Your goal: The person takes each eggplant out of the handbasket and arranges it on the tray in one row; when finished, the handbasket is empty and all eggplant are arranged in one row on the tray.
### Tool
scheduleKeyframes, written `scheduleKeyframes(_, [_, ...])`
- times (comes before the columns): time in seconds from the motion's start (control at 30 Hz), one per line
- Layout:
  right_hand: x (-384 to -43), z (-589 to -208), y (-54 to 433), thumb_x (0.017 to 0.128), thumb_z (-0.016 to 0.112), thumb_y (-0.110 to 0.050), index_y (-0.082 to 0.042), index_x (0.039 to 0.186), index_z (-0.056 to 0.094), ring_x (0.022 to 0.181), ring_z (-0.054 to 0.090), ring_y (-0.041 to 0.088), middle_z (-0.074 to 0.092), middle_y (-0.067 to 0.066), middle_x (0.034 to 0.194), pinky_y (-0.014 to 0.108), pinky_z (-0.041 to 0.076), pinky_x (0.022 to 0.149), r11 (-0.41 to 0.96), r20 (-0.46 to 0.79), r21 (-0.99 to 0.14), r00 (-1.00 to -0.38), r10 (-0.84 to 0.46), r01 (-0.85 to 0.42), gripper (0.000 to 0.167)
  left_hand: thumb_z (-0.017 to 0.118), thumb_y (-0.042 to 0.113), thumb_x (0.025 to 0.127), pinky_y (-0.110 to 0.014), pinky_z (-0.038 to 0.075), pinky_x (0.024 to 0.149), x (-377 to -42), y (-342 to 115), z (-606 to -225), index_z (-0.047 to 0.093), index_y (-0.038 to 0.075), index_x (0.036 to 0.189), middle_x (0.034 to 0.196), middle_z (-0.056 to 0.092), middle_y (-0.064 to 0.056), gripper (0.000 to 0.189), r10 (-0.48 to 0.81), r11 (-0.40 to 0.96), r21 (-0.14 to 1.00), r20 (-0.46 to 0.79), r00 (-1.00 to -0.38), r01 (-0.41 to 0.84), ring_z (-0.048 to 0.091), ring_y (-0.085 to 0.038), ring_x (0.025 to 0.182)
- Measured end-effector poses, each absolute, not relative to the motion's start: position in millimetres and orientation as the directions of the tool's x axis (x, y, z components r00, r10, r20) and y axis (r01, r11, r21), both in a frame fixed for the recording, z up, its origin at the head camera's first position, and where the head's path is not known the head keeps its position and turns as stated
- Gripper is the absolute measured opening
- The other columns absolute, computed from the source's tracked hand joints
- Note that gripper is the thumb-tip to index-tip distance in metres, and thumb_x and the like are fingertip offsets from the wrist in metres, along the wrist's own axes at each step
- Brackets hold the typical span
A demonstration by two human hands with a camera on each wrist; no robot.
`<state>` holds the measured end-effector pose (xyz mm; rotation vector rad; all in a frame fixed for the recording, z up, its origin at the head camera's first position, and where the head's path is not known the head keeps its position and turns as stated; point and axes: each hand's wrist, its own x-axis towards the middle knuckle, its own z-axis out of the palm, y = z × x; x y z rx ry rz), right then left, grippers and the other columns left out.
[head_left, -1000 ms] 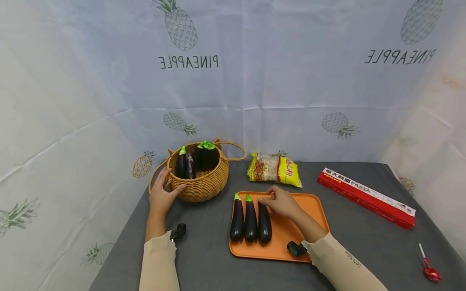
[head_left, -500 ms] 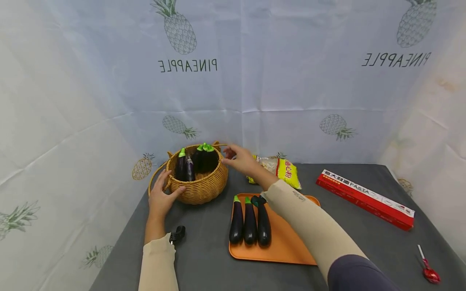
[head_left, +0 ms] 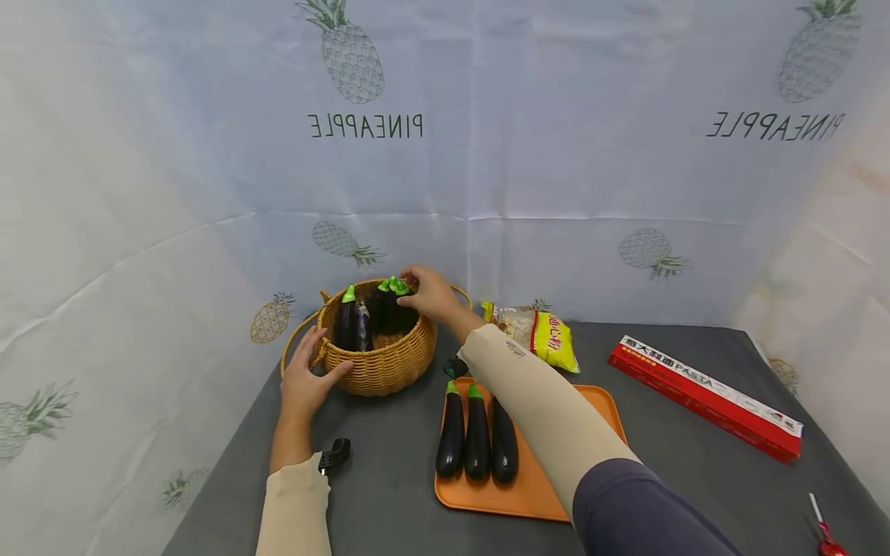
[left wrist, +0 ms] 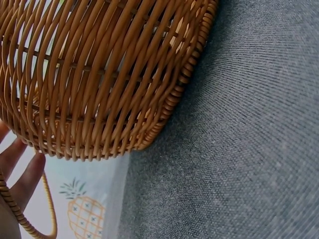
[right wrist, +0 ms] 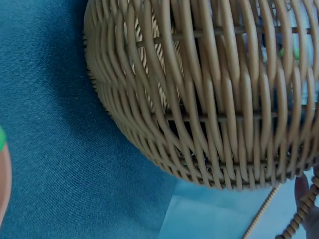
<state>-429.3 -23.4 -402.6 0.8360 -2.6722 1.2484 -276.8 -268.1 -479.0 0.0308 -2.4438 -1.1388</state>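
A wicker basket (head_left: 378, 369) stands at the back left, with several eggplants (head_left: 345, 320) upright inside, green stem ends up. My left hand (head_left: 304, 386) rests against its left side, thumb spread to the front; the left wrist view shows the fingers (left wrist: 25, 177) touching the wicker wall. Over the right rim reaches my right hand (head_left: 433, 296), thumb and fingers apart beside the green caps (head_left: 399, 286) of the eggplants there. No firm grip on one shows. In the right wrist view this hand is mostly hidden. Three eggplants (head_left: 477, 440) lie side by side on an orange tray (head_left: 501, 506).
Behind the right forearm lies a yellow food bag (head_left: 552, 340), partly covered. A red pasta box (head_left: 705, 398) lies at the right, with a red lollipop (head_left: 827, 540) near the front right. Printed cloth (head_left: 542, 170) hangs behind the dark table (head_left: 389, 479).
My right hand has left the third eggplant on the tray and moved up and left to the basket's right rim. The left hand stays at the basket.
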Motion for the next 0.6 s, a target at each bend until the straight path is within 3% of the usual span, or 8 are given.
scheduleKeyframes(0.17, [-434, -405, -27, 0.087, 0.076, -0.016, -0.013, 0.125, 0.061, 0.105, 0.057, 0.019, 0.06, 0.002, 0.115, 0.036, 0.05, 0.085, 0.535, 0.266, -0.686, -0.854, -0.447, -0.494, 0.041, 0.079, 0.046, 0.079, -0.057, 0.04, 0.1, -275, -266, -479, 0.042, 0.026, 0.149, 0.158, 0.026, 0.001, 0.082, -0.2, 0.65, 0.739, 0.392, -0.898, 0.178, 0.043, -0.035, 0.132])
scheduleKeyframes(0.33, [-431, -402, -24, 0.089, 0.074, -0.017, -0.013, 0.129, 0.06, 0.114, 0.056, 0.02, 0.059, 0.003, 0.124, 0.036, 0.05, 0.09, 0.52, 0.231, -0.723, -0.868, -0.439, -0.455, 0.043, 0.08, 0.045, 0.079, -0.059, 0.038, 0.1, -276, -264, -480, 0.042, 0.024, 0.149, 0.158, 0.026, 0.001, 0.082, -0.201, 0.649, 0.739, 0.396, -0.896, 0.181, 0.04, -0.035, 0.133])
scheduleKeyframes(0.6, [-416, -377, -11, 0.09, 0.073, -0.02, -0.017, 0.133, 0.057, 0.113, 0.053, 0.019, 0.054, 0.002, 0.124, 0.036, 0.05, 0.087, 0.379, 0.276, -0.823, -0.881, -0.385, -0.424, 0.047, 0.079, 0.048, 0.079, -0.063, 0.036, 0.099, -277, -267, -479, 0.042, 0.024, 0.149, 0.158, 0.027, 0.0, 0.083, -0.206, 0.652, 0.738, 0.393, -0.896, 0.173, 0.038, -0.036, 0.135])
